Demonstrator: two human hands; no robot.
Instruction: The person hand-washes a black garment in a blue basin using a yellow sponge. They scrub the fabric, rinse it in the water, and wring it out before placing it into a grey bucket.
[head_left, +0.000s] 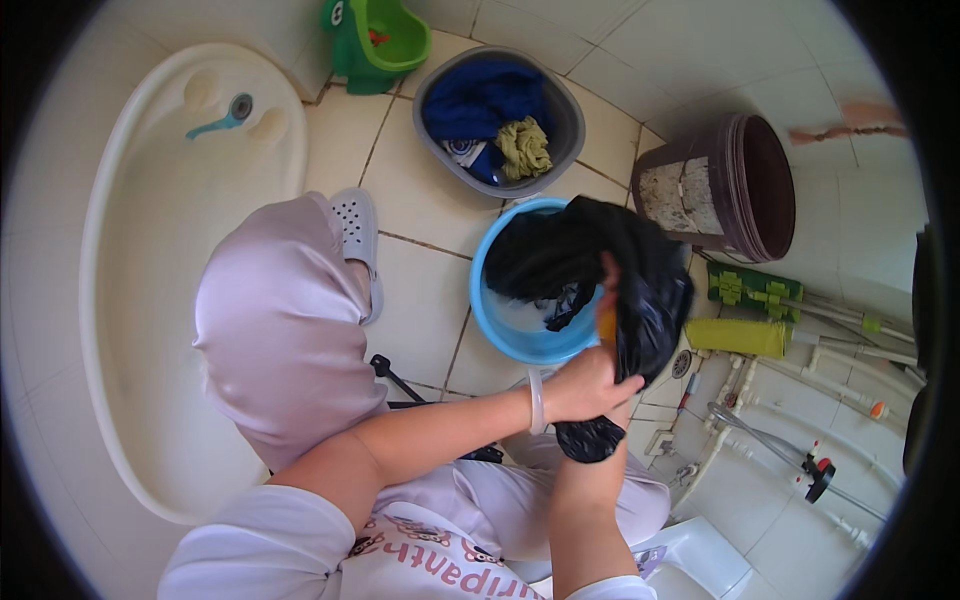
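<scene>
My left hand (589, 386), with a pale bangle at the wrist, grips a wet, shiny black garment (652, 300). The cloth hangs over my right forearm, and a bunched end lies below my left hand. My right hand (609, 281) is blurred and mostly hidden by the fabric; some fingers show above the blue basin. Something orange (607, 324) is beside those fingers, too covered to identify. Part of the black cloth lies in the light-blue plastic basin (480, 300), over cloudy water (514, 311).
A grey basin (575, 150) holds blue and olive cloth. Around it stand a green child's urinal (367, 56) and a dark bucket (757, 187). Mop heads (739, 337) and pipes line the right wall. A white baby bathtub (101, 247) with a shower head (240, 109) is at left.
</scene>
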